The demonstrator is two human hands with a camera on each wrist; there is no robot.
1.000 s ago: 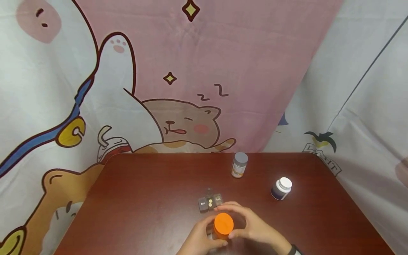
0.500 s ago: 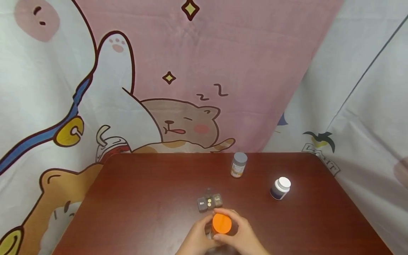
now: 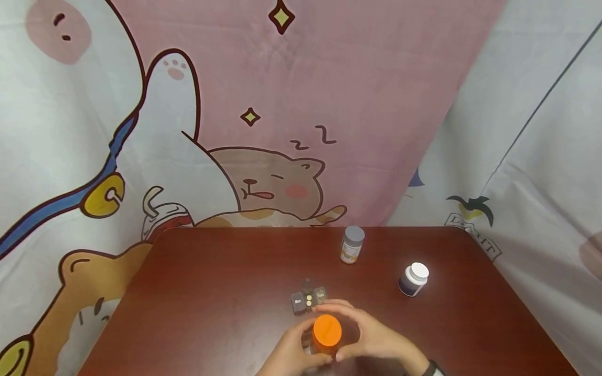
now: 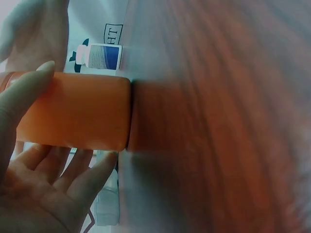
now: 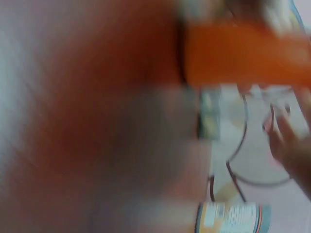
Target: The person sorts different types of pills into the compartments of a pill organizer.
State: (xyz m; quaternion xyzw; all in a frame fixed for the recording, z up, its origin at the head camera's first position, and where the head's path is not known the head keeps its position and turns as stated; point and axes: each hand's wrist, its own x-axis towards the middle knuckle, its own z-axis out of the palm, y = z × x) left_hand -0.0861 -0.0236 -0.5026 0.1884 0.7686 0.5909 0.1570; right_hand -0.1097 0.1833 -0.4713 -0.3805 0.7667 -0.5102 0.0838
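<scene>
An orange pill bottle [image 3: 327, 334] with an orange cap stands upright on the table. My left hand [image 3: 291, 350] grips its side; in the left wrist view the thumb [image 4: 26, 97] lies across the bottle and fingers are on its other side. My right hand [image 3: 371, 334] is spread around the cap's right side, fingers beyond it and thumb near the bottle. The right wrist view, blurred, shows those fingers [image 5: 286, 145] apart from the bottle. Just behind stands a small pill organizer [image 3: 308, 300], one middle lid raised, with two pale tablets [image 3: 309, 300] in that compartment.
A grey-capped bottle [image 3: 351, 244] stands toward the back edge of the dark red table [image 3: 211, 292]. To the right is a white-capped bottle [image 3: 414, 279] with a dark blue label. A printed cartoon cloth [image 3: 282, 78] hangs behind.
Half a second ago my right fingers were closed round the cap; now they have spread away from it and the hand has turned back. The left hand keeps its grip.
</scene>
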